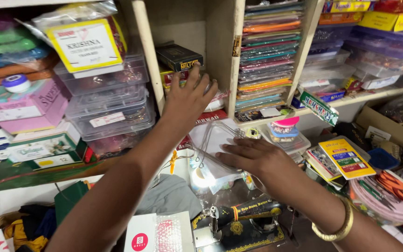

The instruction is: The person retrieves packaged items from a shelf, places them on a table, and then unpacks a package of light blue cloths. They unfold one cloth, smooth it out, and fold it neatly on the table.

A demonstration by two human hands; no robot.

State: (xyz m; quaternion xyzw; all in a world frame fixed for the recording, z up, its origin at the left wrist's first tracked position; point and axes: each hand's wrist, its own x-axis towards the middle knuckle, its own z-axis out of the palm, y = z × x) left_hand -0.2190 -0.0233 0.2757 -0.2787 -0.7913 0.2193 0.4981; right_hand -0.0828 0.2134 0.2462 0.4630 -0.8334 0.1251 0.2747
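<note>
My left hand [188, 95] reaches into a shelf cubby, fingers spread against the things stacked there, just under a black box [179, 57]; whether it grips anything is hidden. My right hand [253, 156], with a gold bangle [339, 226] on its wrist, lies flat with fingers together on a clear plastic box [215, 142] that rests on small packets below the shelf.
Stacked clear plastic boxes [110, 100] fill the left cubby, folded coloured cloth [267, 51] the right one. A black sewing machine [243, 224] stands below my arms. Booklets [346, 158], pink trim [388, 200] and small containers [283, 128] crowd the right side.
</note>
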